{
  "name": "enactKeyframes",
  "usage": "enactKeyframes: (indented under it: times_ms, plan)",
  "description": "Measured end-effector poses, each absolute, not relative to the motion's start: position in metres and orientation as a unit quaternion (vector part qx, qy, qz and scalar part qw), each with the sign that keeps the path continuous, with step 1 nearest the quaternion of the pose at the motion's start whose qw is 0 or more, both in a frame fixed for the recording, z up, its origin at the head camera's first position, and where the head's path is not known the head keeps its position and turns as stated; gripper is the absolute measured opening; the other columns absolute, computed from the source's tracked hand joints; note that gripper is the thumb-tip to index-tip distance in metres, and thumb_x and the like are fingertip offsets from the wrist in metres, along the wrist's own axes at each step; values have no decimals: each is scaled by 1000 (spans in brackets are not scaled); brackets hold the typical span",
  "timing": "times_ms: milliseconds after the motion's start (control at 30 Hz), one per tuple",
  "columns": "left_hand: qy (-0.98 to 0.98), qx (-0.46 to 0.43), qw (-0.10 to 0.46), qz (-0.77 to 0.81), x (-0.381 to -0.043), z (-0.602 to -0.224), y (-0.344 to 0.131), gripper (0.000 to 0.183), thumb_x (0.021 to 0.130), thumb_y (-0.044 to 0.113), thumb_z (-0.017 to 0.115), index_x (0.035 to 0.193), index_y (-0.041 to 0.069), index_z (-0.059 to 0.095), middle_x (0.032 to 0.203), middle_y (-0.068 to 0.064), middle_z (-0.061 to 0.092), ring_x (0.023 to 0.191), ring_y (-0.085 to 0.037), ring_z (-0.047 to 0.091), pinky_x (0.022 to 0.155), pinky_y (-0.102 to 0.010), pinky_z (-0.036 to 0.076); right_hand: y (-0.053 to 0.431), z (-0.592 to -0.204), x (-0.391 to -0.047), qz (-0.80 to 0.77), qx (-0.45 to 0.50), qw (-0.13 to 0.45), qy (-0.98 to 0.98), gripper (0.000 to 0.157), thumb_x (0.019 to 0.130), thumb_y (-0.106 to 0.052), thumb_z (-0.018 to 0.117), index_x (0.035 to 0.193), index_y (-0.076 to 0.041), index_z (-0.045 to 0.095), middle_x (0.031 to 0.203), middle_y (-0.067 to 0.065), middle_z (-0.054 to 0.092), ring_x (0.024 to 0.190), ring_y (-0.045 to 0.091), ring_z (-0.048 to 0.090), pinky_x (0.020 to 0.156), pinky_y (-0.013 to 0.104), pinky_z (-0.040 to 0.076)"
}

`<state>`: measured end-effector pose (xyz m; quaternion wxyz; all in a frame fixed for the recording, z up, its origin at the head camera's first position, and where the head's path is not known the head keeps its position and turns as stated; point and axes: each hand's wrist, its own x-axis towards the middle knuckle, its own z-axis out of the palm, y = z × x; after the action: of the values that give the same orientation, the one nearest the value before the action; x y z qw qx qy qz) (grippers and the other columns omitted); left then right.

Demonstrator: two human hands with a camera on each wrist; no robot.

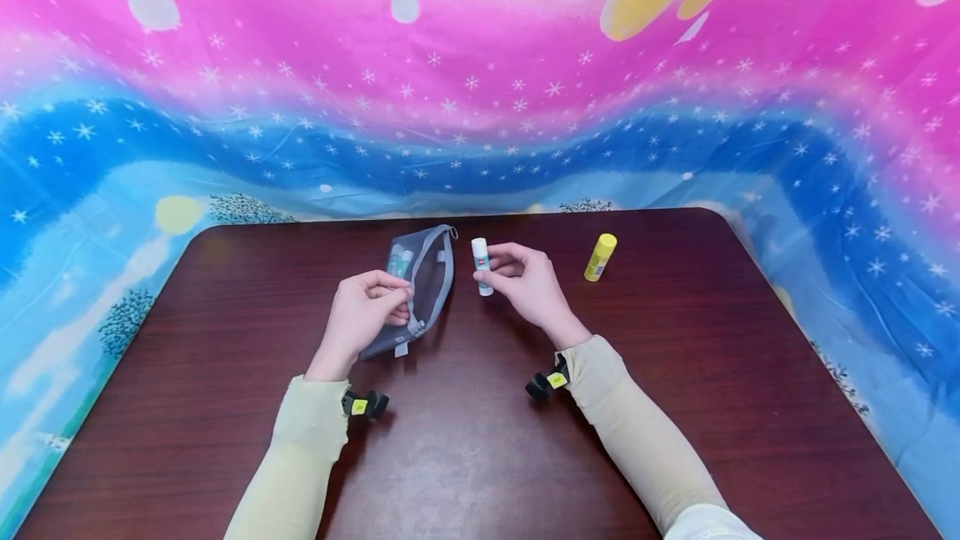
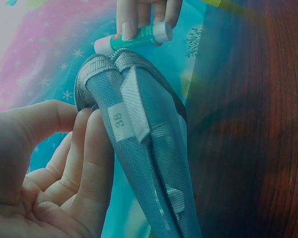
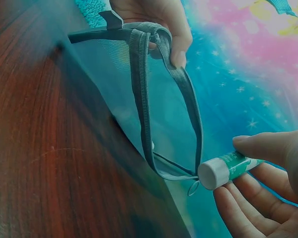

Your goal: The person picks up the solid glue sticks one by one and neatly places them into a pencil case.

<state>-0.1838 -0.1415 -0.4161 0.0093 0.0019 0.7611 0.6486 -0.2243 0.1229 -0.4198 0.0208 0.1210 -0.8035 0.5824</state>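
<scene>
A grey mesh zip pouch [image 1: 432,286] stands on edge on the table, its zipped mouth gaping toward the right. My left hand [image 1: 367,311] pinches the pouch's near rim between thumb and fingers. Through the mesh, white-and-green glue sticks [image 1: 400,261] show inside. A white-and-green glue stick [image 1: 482,267] is held upright by my right hand [image 1: 528,286], thumb on one side and fingers on the other, just right of the pouch mouth. In the right wrist view that glue stick [image 3: 231,168] overlaps the zipper end with its small ring. A white tag [image 2: 120,122] reads 38.
A yellow glue stick [image 1: 601,257] stands on the dark wooden table [image 1: 465,457], right of my right hand. Behind the table hangs a pink and blue snowflake-patterned cloth [image 1: 480,107], which also runs down both sides. Black wrist cameras [image 1: 366,404] sit at both sleeve cuffs.
</scene>
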Motion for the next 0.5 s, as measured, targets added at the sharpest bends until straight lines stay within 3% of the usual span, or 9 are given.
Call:
enactKeyframes:
  times_ms: [500]
  plan:
    - [763, -3, 10, 647, -184, -414, -142, 20, 92, 10, 77, 107, -4, 74, 86, -17, 74, 66, -23, 71, 66, -33, 63, 123, -422, -224, 590, 106, 12, -800, 35, 88, -18, 83, 121, -11, 73, 99, 6, 71, 88, 21, 71, 77, 35, 61]
